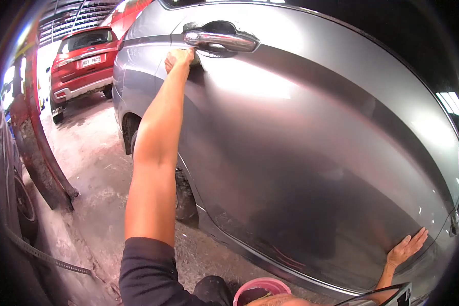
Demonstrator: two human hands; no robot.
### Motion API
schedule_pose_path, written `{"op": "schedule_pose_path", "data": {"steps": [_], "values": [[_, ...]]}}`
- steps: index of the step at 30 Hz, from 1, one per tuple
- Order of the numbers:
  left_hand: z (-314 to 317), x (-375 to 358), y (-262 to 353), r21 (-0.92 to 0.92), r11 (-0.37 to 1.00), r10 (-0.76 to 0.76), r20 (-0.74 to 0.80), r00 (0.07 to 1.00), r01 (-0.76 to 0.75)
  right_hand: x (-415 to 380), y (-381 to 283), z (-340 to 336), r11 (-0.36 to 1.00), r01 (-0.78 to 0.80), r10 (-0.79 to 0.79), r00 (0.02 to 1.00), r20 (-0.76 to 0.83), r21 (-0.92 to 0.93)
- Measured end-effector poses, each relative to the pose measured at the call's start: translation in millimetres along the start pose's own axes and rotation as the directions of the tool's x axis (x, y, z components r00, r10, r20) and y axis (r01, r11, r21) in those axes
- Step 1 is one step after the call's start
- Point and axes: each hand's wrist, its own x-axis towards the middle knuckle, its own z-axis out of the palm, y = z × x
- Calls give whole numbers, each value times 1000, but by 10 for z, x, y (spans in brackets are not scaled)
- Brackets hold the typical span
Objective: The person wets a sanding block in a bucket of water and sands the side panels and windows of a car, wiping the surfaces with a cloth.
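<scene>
A grey car door (290,168) with a glossy finish fills the middle and right of the head view. My left hand (179,58) is at the door's upper left, just below the left end of the chrome door handle (222,40). Its fingers are curled closed against the panel, and whatever they may hold is hidden. Far to the lower right, my right hand (408,248) lies flat on the door with its fingers stretched out and holds nothing. A second handle (455,222) is above and right of that hand.
A pink bucket (255,286) stands below the door at the bottom. A red SUV (84,64) is parked behind, at the upper left. A rusty metal post (38,148) rises at the left, beside another vehicle's wheel (25,204). A perforated strip (48,260) extends at the lower left.
</scene>
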Motion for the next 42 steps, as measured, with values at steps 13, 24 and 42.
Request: {"op": "schedule_pose_path", "data": {"steps": [13,24,42], "values": [[-87,21,-119,-142,984,130,177,976,-105,15,-8,-4,999,-6,6,1000,-12,32],[-103,115,-25,11,961,274,60,960,-276,-14,29,29,1000,-22,22,1000,-12,14],[-65,184,-118,-78,970,239,93,967,-232,-44,33,34,1000,-19,19,1000,-11,-8]]}}
